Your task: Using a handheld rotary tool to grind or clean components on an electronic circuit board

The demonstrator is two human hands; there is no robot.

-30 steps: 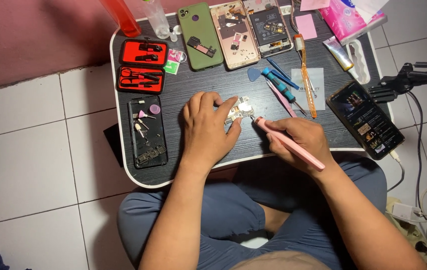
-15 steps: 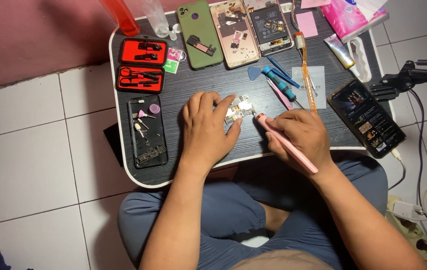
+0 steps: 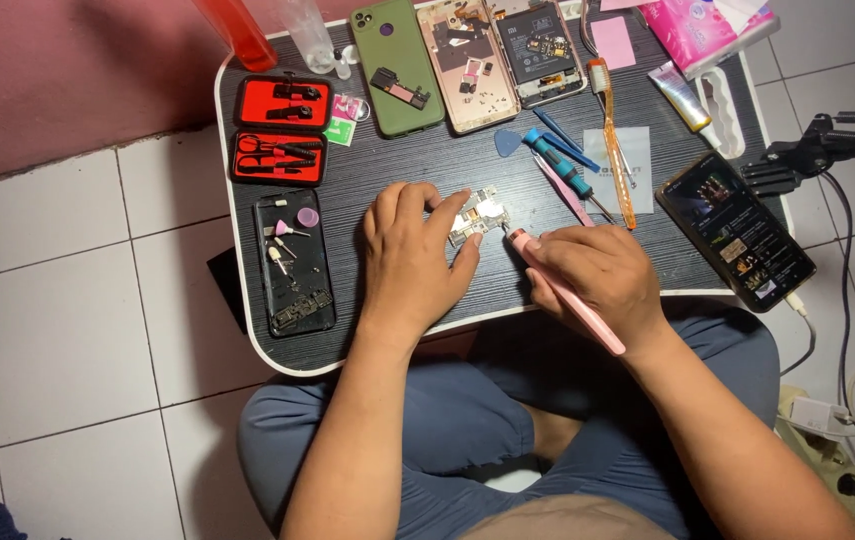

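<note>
We start at the small circuit board, which lies near the middle of the dark tabletop. Our left hand presses down on it from seven o'clock, fingers spread and curled over its edge, pinning it flat. Our right hand sits at about four o'clock of the board, closed around a pink pen-shaped tool whose tip points toward the board and almost touches its right edge.

Compared with a second ago, the tool's tip has crept closer to the board and the right hand has settled a little lower, while the left hand holds the same place. We judge that the work on the board is in a fine, close stage.

Farther out, at twelve o'clock, lie a green phone back, a pinkish opened phone frame and an opened phone with its battery showing. At one o'clock are a blue screwdriver and an orange-handled brush. At three o'clock a lit phone rests. At ten o'clock are two red tool cases, and at nine o'clock a black tray of small parts.
</note>
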